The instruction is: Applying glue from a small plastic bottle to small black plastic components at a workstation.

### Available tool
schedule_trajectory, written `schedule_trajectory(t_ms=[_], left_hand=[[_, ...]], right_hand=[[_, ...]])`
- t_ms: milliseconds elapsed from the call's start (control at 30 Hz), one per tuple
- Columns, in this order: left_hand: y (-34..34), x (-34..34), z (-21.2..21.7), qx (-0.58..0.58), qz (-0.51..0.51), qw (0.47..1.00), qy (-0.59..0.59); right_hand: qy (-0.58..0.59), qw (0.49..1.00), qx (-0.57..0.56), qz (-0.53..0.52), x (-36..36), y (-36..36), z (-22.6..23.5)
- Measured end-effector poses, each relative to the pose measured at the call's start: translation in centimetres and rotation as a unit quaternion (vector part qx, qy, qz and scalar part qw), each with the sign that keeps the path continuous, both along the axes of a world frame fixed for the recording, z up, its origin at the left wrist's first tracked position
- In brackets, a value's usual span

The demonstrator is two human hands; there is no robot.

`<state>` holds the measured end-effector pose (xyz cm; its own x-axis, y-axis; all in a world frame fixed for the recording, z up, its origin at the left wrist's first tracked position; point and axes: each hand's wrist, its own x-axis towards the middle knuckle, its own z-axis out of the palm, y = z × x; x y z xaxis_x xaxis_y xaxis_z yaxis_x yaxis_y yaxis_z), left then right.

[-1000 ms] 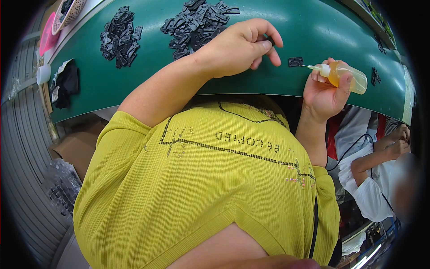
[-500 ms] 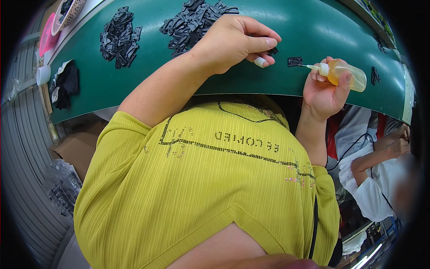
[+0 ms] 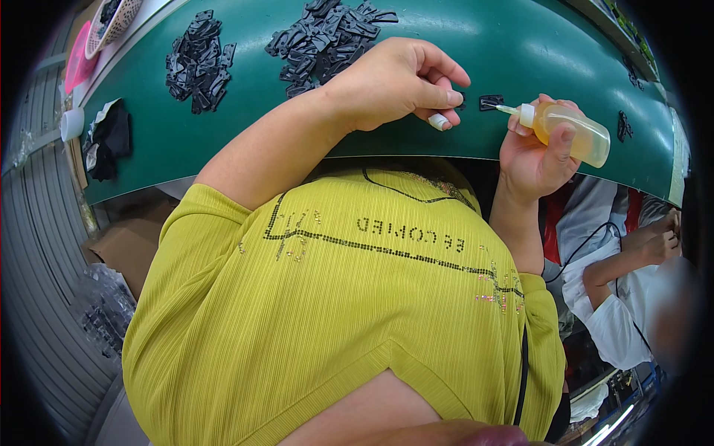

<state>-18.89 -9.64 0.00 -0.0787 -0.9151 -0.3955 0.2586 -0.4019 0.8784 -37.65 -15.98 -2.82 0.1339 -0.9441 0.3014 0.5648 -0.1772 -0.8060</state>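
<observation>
My right hand (image 3: 537, 157) is wrapped round a clear squeeze bottle (image 3: 571, 135) with amber liquid and a thin needle nozzle. The bottle lies tilted, its tip pointing left over a small flat black plastic piece (image 3: 491, 102) on the table. Whether the tip touches the piece, I cannot tell. To the left, my left hand (image 3: 398, 85) pinches another small black piece (image 3: 462, 97), mostly hidden behind the fingers; one finger wears a white wrap (image 3: 438, 120). Beyond this hand lies a large heap of black plastic pieces (image 3: 327, 41).
A second heap of black pieces (image 3: 198, 67) lies farther left on the green table (image 3: 253, 137). Black cloth (image 3: 110, 141) and a white cup (image 3: 72, 125) are at the left edge. Several loose pieces (image 3: 623, 126) lie right. Another person (image 3: 617, 297) sits at right.
My left hand has come slightly nearer to me and to the right, still pinching. The bottle tilts more steeply, and its nozzle tip has moved left over the black piece.
</observation>
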Motion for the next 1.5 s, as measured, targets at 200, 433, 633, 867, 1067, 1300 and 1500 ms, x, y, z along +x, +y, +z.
schedule_trajectory(t_ms=[200, 433, 633, 867, 1067, 1300, 1500], left_hand=[[0.1, -0.1, 0.8, -0.055, -0.048, 0.987, -0.144], [-0.1, 0.0, -0.1, -0.008, -0.014, 0.998, -0.068], [-0.1, -0.1, 0.5, 0.003, -0.02, 0.997, -0.073], [-0.1, -0.1, 0.4, 0.003, -0.023, 0.997, -0.074], [-0.2, 0.0, 0.3, -0.001, -0.029, 0.996, -0.08], [-0.2, -0.1, 0.3, 0.001, -0.03, 0.996, -0.08], [-0.2, 0.1, 0.4, 0.004, -0.024, 0.997, -0.068]], right_hand=[[-0.036, 0.998, -0.037, 0.045, 0.0, -0.7, -0.1], [-0.002, 0.995, -0.091, 0.032, 0.6, -0.5, 0.0], [0.041, 0.991, -0.124, 0.009, 1.2, 0.0, 0.2], [0.084, 0.986, -0.146, 0.02, 1.0, -0.2, 0.0], [0.072, 0.988, -0.14, 0.004, 1.4, 0.0, 0.0], [0.099, 0.984, -0.147, -0.002, 1.5, 0.1, 0.0], [0.038, 0.994, -0.099, 0.02, 0.8, -0.2, 0.3]])
